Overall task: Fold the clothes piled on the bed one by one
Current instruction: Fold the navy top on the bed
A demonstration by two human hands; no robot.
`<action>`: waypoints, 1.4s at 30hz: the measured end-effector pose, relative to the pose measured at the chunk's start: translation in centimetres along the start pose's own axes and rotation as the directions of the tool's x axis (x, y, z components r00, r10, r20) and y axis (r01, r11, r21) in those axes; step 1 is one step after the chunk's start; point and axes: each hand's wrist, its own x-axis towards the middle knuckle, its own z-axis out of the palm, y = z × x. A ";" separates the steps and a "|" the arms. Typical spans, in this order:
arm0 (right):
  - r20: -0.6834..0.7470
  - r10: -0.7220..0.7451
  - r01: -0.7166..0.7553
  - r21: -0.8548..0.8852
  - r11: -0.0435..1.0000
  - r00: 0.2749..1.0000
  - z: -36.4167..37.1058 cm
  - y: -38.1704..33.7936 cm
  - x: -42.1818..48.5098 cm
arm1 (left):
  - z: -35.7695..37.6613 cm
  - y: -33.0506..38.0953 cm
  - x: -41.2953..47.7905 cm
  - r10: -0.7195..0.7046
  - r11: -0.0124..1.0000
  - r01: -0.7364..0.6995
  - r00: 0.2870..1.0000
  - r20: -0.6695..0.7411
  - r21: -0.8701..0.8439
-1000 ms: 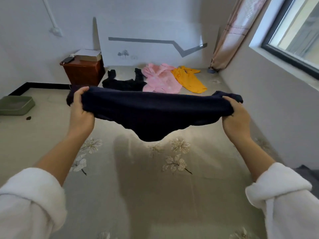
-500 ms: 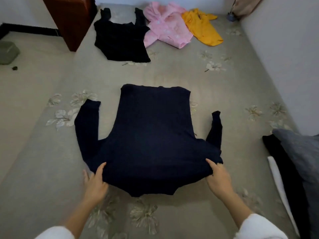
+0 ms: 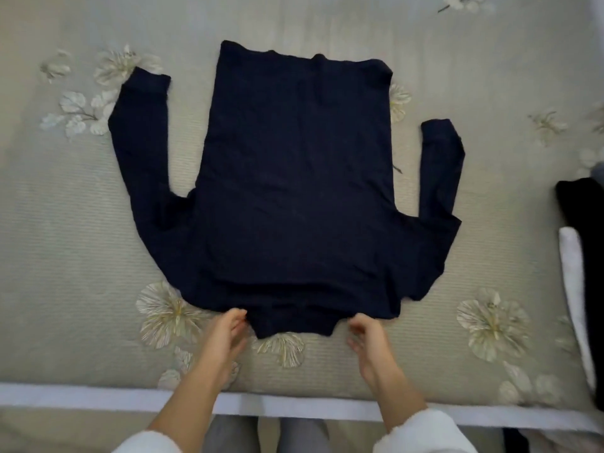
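A navy long-sleeved sweater (image 3: 294, 191) lies flat on the bedspread (image 3: 65, 240), its collar toward me and its hem at the far side. Both sleeves point away from me, one along each side of the body. My left hand (image 3: 228, 333) is at the left of the collar, its fingertips touching the sweater's near edge. My right hand (image 3: 367, 336) hovers just right of the collar with its fingers loosely curled and nothing in them.
A black garment (image 3: 578, 210) and a white one (image 3: 573, 282) lie stacked at the right edge of the bed. The bed's white near edge (image 3: 98, 397) runs across the bottom, with my legs below it.
The sweater went from hanging in the air between my hands to lying flat on the bed. My hands let go of its shoulders and moved inward to the collar.
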 end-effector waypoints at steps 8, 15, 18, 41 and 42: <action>0.103 0.133 -0.103 -0.257 0.961 0.986 0.5 -0.5 -0.8 | -0.8 -1.5 -0.1 -0.010 0.999 0.011 0.999 -0.046 0.031; -0.029 0.101 -0.105 -0.371 0.923 0.994 -4.0 -0.4 0.0 | -0.8 -3.0 -1.5 0.333 0.821 -0.110 0.889 -0.314 0.560; -0.172 -0.032 -0.007 -0.225 0.974 0.985 -6.8 -2.7 2.0 | 2.4 -2.5 -1.6 0.662 0.528 -0.285 0.728 -0.178 0.800; 0.268 -0.797 0.698 -0.672 0.248 0.541 -4.5 -19.4 12.6 | 19.9 -0.8 7.6 0.506 -0.481 -0.564 0.447 0.738 0.671; 0.206 -0.790 0.703 -0.618 0.352 0.577 -4.7 -20.4 13.2 | 19.9 -0.8 7.6 0.507 -0.478 -0.565 0.448 0.737 0.672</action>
